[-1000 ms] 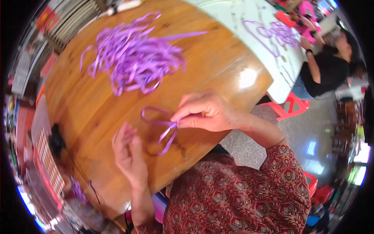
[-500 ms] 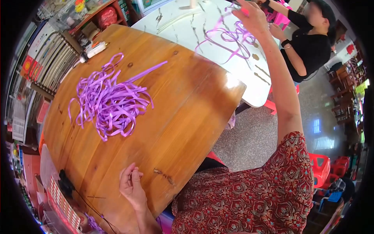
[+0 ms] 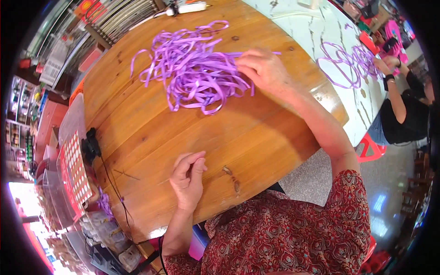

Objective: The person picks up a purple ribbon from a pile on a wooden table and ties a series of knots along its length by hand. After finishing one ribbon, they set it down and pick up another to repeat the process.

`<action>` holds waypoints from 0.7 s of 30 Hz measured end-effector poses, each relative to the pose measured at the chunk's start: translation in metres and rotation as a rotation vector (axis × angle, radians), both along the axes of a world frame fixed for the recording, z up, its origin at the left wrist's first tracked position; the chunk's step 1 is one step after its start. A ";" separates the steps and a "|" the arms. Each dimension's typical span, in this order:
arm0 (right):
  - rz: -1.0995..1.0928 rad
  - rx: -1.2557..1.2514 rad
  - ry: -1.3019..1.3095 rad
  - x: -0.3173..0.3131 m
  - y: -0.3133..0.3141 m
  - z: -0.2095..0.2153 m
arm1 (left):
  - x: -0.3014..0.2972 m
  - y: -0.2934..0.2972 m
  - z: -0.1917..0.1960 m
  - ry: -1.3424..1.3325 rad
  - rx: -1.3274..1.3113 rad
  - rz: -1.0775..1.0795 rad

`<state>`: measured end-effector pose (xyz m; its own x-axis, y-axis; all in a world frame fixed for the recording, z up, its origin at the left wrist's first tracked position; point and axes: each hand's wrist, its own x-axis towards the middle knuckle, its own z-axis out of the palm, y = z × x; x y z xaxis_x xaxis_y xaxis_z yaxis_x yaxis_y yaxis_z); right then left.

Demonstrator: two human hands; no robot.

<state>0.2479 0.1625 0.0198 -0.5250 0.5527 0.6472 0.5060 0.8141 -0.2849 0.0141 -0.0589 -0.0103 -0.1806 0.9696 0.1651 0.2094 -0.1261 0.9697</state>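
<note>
A loose tangle of shiny purple ribbon (image 3: pixel 197 75) lies on the far part of the wooden table (image 3: pixel 151 142). My right hand (image 3: pixel 263 71) reaches over the pile's right side, its fingers drawn together on a strand at the edge. The exact grip is partly hidden by the fingers. One straight ribbon end sticks out past the back of that hand. Nearer to me, my left hand (image 3: pixel 188 178) is held over the wood with its fingers curled in and the thumb against them. Nothing shows in it.
On the white marbled table (image 3: pixel 316 27) at right lies more purple ribbon (image 3: pixel 348 66), with a person (image 3: pixel 398 101) in black handling it. A black cable (image 3: pixel 107 169) and a sheet of stickers (image 3: pixel 75 165) are at left. A white power strip (image 3: pixel 190 7) sits at the back.
My right hand has come back from over the white table to the purple pile. The view has turned right to left across the scene. My left hand stays curled over the wood.
</note>
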 end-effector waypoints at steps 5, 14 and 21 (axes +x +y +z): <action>-0.237 0.032 0.012 -0.044 0.060 -0.015 | -0.001 -0.002 0.006 -0.045 0.018 -0.005; -0.156 0.051 -0.159 -0.094 0.067 -0.021 | -0.004 -0.007 0.005 0.051 0.067 -0.068; -0.140 0.195 -0.300 -0.124 0.063 -0.012 | -0.002 -0.007 0.007 0.084 0.102 -0.067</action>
